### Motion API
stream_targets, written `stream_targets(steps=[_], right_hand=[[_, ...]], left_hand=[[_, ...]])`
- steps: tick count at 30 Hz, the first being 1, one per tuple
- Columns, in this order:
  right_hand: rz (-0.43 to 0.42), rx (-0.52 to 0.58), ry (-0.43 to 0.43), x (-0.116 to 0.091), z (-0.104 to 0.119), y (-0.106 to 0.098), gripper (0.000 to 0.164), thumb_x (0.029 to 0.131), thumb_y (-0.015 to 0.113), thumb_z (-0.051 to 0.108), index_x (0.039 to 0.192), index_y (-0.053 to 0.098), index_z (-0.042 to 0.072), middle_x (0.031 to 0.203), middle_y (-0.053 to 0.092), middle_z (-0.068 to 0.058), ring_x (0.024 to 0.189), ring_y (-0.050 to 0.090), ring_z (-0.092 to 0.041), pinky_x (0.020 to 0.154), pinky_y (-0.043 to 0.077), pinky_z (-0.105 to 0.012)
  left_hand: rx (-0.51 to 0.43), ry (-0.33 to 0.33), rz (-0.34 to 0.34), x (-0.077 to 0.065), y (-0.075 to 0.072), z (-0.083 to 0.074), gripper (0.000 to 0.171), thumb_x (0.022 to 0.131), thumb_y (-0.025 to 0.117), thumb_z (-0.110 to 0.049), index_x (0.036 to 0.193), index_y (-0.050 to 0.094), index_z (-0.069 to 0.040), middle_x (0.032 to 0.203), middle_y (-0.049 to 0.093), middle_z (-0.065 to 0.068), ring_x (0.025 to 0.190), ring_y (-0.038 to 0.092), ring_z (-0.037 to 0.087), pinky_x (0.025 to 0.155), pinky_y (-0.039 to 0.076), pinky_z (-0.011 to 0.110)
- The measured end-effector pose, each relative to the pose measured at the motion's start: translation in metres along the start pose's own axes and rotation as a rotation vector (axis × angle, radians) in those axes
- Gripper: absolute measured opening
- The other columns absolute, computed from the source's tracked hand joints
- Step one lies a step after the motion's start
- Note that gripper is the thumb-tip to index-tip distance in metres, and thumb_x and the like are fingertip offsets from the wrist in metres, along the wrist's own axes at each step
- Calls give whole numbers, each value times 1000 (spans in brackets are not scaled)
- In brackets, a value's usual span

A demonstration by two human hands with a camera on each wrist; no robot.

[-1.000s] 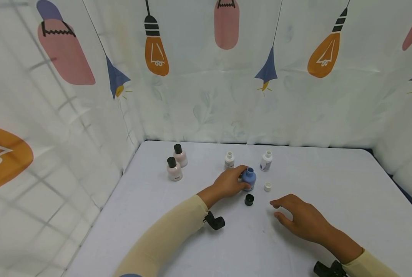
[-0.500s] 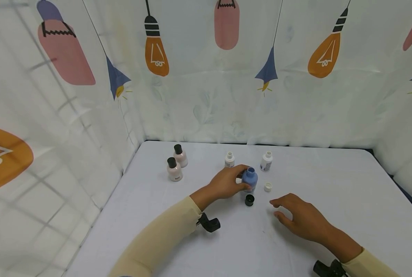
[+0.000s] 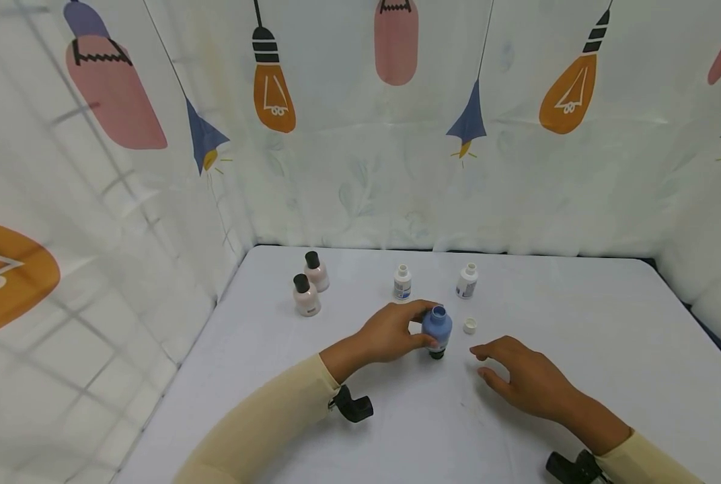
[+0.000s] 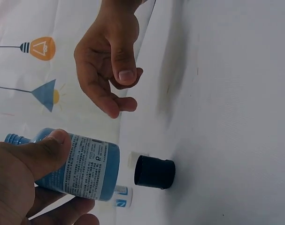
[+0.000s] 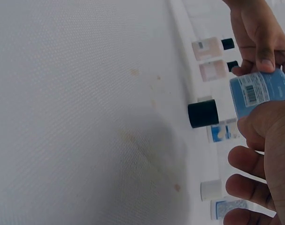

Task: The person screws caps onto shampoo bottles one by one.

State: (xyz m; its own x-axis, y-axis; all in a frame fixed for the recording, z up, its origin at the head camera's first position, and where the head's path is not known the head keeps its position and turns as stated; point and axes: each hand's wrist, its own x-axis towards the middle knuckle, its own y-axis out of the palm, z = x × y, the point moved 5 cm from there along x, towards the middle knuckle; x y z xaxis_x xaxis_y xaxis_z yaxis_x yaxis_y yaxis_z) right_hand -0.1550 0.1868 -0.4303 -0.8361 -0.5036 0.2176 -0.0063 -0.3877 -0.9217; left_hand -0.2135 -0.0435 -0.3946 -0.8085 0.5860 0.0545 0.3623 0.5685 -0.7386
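Fingers (image 3: 492, 348) of the right hand (image 3: 533, 383) hung loosely bent, holding nothing, on the right half of the surface (image 3: 590, 323); no real change there. Black cap (image 4: 154, 172) lay just to their left, mostly hidden by the bottle in the head view. Main change: left hand (image 3: 391, 331) gripped the blue bottle (image 3: 436, 327) and had brought it toward the near edge, above the cap, apparently lifted, roughly upright, neck bare. Read as mid-handling: bottle and cap closer together, right hand not yet engaged. White cap (image 3: 470, 326) sat beyond, untouched. Nearer pink bottle (image 3: 307, 302) and farther pink bottle (image 3: 317, 277) stood capped by the left edge. Left white bottle (image 3: 402, 287), now uncovered, and right white bottle (image 3: 466, 287) stood uncapped near the far edge.
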Motion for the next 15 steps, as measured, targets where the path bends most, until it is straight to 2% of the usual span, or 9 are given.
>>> stream_targets(steps=[7, 15], right_hand=[[-2, 1, -7, 1, -2, 2, 40, 88, 82, 19, 127, 70, 19, 111, 66, 10, 106, 66, -15, 81, 59, -37], [11, 1, 20, 1, -1, 2, 40, 89, 82, 20, 127, 70, 17, 114, 67, 8, 109, 66, -17, 84, 59, -40]], left_hand=[[-14, 21, 17, -13, 1, 1, 62, 90, 82, -35, 145, 55, -27, 128, 69, -9, 116, 62, 6, 78, 52, 24], [-38, 16, 36, -29, 4, 5, 61, 89, 82, -34, 144, 57, -26, 127, 69, -10, 114, 62, 5, 76, 52, 22]])
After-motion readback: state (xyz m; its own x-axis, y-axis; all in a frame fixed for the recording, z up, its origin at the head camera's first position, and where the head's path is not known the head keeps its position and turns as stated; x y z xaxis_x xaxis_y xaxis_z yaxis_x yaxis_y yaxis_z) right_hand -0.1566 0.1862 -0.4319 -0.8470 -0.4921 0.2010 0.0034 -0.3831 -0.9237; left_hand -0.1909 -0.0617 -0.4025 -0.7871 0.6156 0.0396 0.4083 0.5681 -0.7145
